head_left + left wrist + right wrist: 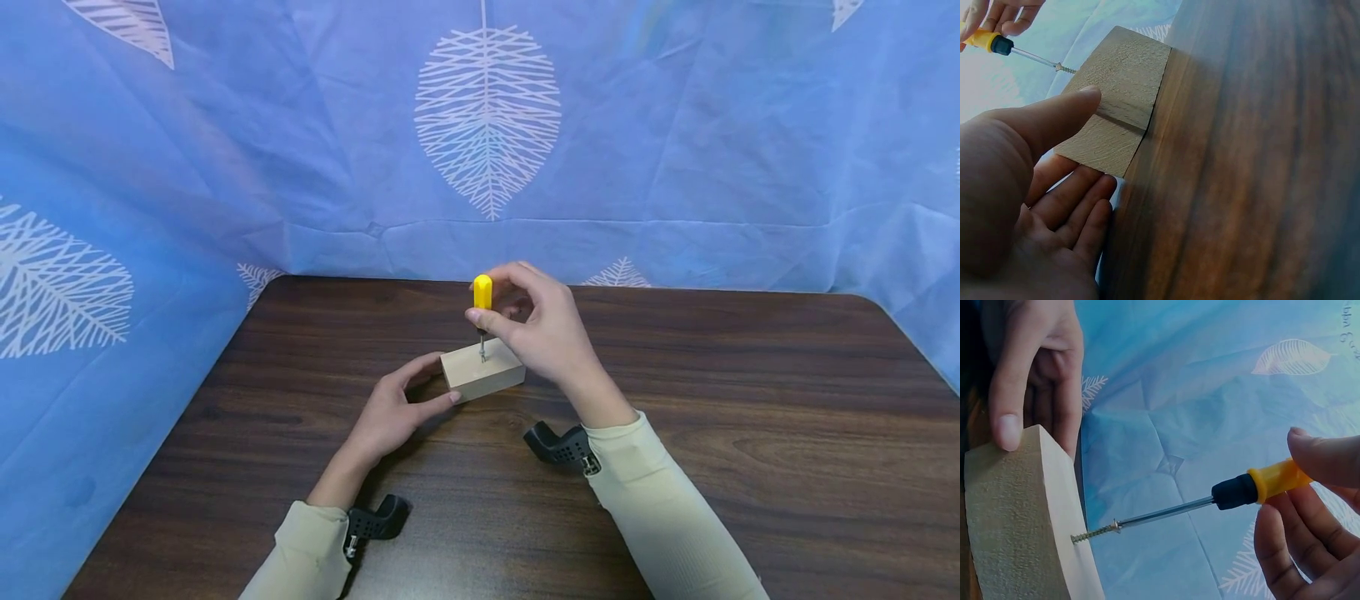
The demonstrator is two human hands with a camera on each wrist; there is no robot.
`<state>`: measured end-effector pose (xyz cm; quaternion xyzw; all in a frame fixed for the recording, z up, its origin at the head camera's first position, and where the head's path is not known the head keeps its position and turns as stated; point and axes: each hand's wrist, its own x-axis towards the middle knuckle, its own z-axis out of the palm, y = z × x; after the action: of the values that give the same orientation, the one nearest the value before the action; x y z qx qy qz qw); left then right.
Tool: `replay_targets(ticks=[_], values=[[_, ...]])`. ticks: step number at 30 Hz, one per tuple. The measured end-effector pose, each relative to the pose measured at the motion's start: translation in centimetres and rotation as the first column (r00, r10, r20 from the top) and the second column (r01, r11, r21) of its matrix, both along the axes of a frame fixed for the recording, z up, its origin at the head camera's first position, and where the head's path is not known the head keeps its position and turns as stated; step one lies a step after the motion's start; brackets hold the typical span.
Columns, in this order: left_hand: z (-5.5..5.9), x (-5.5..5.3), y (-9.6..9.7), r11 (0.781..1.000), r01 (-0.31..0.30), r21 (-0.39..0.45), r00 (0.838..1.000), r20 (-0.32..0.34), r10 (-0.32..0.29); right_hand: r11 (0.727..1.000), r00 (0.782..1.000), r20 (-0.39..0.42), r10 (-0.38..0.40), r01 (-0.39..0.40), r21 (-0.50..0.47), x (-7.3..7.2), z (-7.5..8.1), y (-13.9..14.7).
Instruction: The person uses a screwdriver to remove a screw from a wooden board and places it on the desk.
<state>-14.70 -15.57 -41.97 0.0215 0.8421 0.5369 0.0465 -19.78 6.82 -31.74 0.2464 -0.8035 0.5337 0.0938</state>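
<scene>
A pale wooden block (487, 382) lies on the table, a screw (1094, 534) standing in its top face with most of the thread showing. My left hand (390, 415) grips the block's left end, thumb on the near side and fingers at the far side. In my right hand (546, 325) is a screwdriver with a yellow handle (482, 292) and black collar, pinched between thumb and fingers. It points down, and its metal shaft (1166, 512) meets the screw head in the right wrist view. Screw and shaft run in one line.
The dark wood-grain table (750, 400) extends around both hands. Behind and to the left hangs a blue cloth (337, 125) with white leaf prints. Black wrist mounts (558, 443) sit at both sleeve cuffs, low over the table.
</scene>
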Motion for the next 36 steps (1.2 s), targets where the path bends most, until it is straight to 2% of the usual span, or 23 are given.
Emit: replay_targets(ticks=[9, 17, 22, 30, 36], values=[[0.1, 0.0, 0.0, 1.000, 0.002, 0.001, 1.000, 0.000, -0.002, 0.999, 0.998, -0.047, 0.037, -0.037, 0.012, 0.0, 0.1, 0.1], [-0.1, -0.1, 0.0, 1.000, 0.003, -0.001, 1.000, -0.010, -0.003, 0.998, 0.998, -0.014, 0.053, -0.053, 0.019, 0.0, 0.3, 0.5], [-0.1, 0.0, 0.0, 1.000, 0.010, 0.002, 1.000, -0.014, -0.010, 0.999, 0.999, -0.031, 0.037, -0.038, -0.033, 0.0, -0.1, 0.2], [0.0, 0.0, 0.2, 1.000, 0.006, 0.008, 1.000, -0.011, -0.006, 0.997, 0.995, -0.081, -0.065, 0.062, -0.036, 0.2, -0.5, -0.6], [0.1, 0.1, 0.1, 1.000, 0.007, 0.004, 1.000, -0.011, -0.007, 0.997, 0.992, -0.110, -0.060, 0.054, -0.052, 0.4, -0.3, -0.8]])
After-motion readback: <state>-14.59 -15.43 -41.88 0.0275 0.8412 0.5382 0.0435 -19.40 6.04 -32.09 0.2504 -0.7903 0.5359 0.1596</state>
